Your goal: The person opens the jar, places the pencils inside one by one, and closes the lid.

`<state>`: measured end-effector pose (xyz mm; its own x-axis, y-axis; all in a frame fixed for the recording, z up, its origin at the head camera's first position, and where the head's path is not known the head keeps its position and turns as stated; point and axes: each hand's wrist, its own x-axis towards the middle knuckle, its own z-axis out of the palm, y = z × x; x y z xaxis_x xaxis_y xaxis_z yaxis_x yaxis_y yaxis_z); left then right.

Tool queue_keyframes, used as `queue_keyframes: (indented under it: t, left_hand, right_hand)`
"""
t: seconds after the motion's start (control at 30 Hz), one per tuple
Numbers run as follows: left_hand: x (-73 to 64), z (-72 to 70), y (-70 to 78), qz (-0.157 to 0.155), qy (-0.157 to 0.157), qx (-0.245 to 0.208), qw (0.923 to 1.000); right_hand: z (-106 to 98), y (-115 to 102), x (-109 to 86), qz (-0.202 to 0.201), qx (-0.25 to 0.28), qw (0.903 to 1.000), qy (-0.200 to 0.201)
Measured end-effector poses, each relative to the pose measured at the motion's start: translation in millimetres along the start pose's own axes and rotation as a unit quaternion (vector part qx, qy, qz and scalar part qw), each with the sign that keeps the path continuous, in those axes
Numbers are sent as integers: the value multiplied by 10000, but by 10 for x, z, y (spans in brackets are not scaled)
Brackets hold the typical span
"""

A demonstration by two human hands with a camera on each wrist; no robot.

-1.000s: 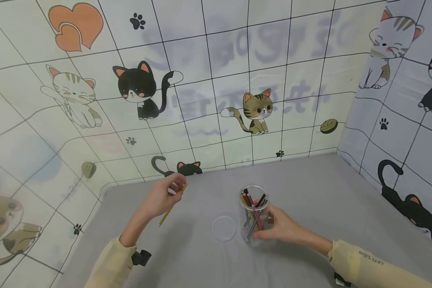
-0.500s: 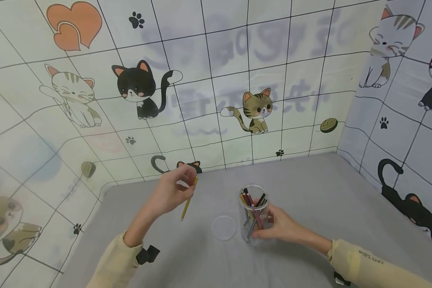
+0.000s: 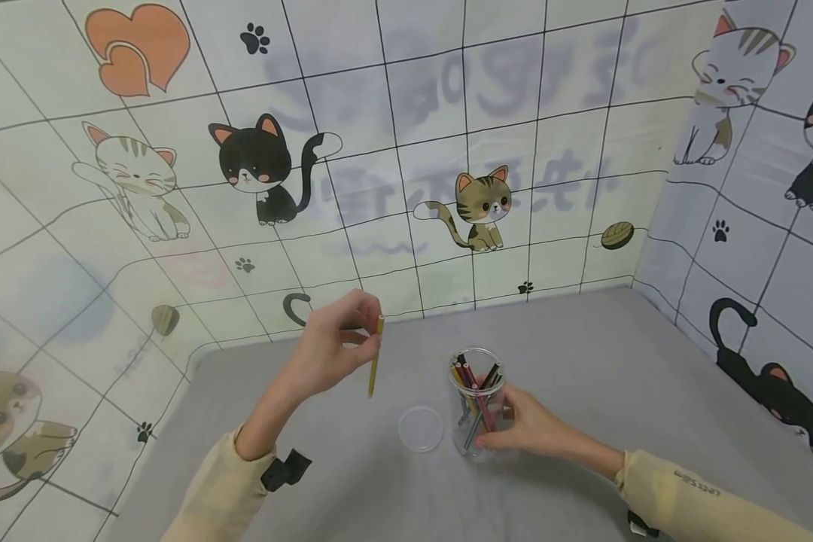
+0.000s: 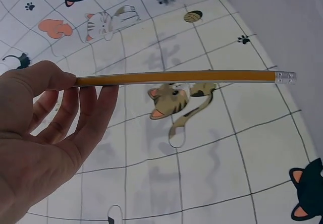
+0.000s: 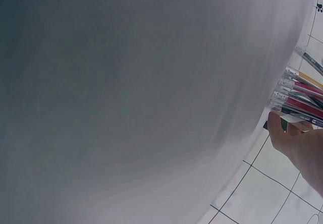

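Between thumb and fingertips my left hand (image 3: 339, 339) pinches a yellow pencil (image 3: 373, 374) by its upper end, nearly upright above the table. In the left wrist view the pencil (image 4: 192, 76) has a silver band at the end away from the hand. A clear jar (image 3: 457, 433) stands upright on the table, to the right of that pencil. My right hand (image 3: 531, 425) grips the jar's right side low down. Several pencils (image 3: 470, 376) lean inside it, red, black and yellow. The right wrist view shows the hand (image 5: 298, 143) beside the pencils (image 5: 303, 95) at its right edge.
A clear round lid (image 3: 420, 430) lies flat on the grey table (image 3: 583, 346), just left of the jar. White sheets (image 3: 393, 248) printed with cats and grid lines stand around the table's back and sides.
My left hand has moved right and up with the yellow pencil, which has swung from slanted to nearly upright. The right hand and the jar have stayed in place.
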<state>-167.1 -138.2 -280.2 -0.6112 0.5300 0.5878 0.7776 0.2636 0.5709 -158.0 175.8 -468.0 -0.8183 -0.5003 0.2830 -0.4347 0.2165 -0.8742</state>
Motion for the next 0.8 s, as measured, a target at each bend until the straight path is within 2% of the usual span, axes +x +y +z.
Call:
queue_keyframes:
  t: [0.17,0.4,0.63,0.8]
  left_hand:
    - [93,-2,120,286,162,-296,9990]
    - [181,28,329,709,604,-653,9935]
    - [201,98,416,1341,954,-1246,9785]
    - [210,152,485,1492,1132,-1633,9686]
  right_hand:
    - [1,14,7,-24,27,10000,-12]
    - [3,12,8,-18,32,10000,-21]
    - [3,6,8,-25,-13,10000,-38]
    - [5,14,11,-58,-8,10000,-34]
